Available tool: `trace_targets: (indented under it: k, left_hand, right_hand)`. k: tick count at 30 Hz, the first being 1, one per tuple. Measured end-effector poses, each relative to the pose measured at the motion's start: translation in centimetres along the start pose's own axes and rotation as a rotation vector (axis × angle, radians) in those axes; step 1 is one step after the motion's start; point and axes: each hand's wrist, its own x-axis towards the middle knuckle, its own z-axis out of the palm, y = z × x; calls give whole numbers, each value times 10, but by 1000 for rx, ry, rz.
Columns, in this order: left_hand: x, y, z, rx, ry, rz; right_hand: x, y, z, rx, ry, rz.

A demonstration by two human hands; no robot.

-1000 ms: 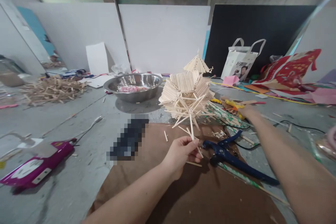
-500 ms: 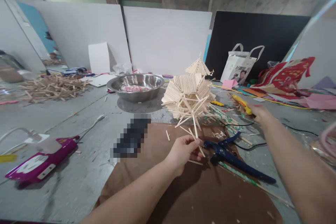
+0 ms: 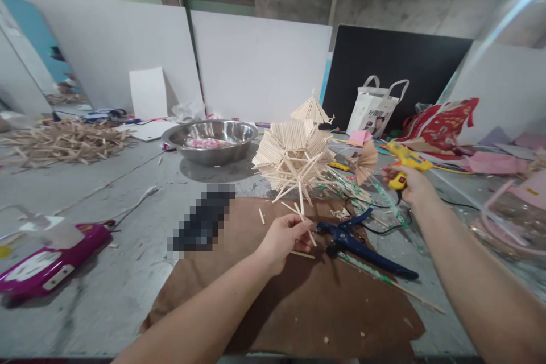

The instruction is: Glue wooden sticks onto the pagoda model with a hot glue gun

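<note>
My left hand [image 3: 285,239] pinches a thin wooden stick [image 3: 298,210] between thumb and fingers, above the brown mat. My right hand [image 3: 412,185] grips a yellow hot glue gun [image 3: 405,154], its nozzle pointing left and a clear glue stick trailing from its back. Just beyond my left hand stands a model built of wooden sticks [image 3: 294,139], with a pointed stick roof [image 3: 311,109] behind it. A blue-handled cutting tool [image 3: 371,253] lies on the mat, right of my left hand. Some of the glue gun's handle is hidden by my fingers.
A metal basin [image 3: 209,151] and a heap of wooden sticks [image 3: 63,139] are at the left. A purple power strip [image 3: 55,261] and a pixelated dark object [image 3: 202,219] lie nearer. Wrapped sticks [image 3: 347,185], a fan-shaped brown piece [image 3: 365,160] and a dark cord lie near the glue gun.
The view has turned a little to the right. My right hand has tilted the glue gun, which now shows side-on with its nozzle to the left. My left hand still pinches the stick.
</note>
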Motion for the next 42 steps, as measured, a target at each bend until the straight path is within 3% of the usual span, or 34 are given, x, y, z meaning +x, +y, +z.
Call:
trace_targets:
  k: [6,9,12,14,18,21,28,35,42]
  left_hand:
    - [1,1,0,23,-6,9]
    - [1,1,0,21,-7,9]
    - [0,1,1,11,-3,-1]
    - [-1,1,1,11,2,-8]
    - [-1,1,3,21,7,-17]
    - [-3,2,5,45,31,-2]
    - [-6,0,9,254,20,51]
    - [-7,-4,8,550,-21,206]
    - [-7,-1,8,644,28,315]
  right_hand:
    - [-4,-7,4,88,190,-122]
    - [-12,-13,7,94,198,-177]
    - [-34,-17,13,41,79,-214]
    - [-55,-18,18,-83,-117,-258]
    - [-93,-15,25,-281,-520,-195]
    - [-108,-10,29,-361,-673,-137]
    - [-116,-9,36,-434,-731,73]
    - [-113,-15,30,-413,-717,26]
    - [-111,-17,27,-456,-730,15]
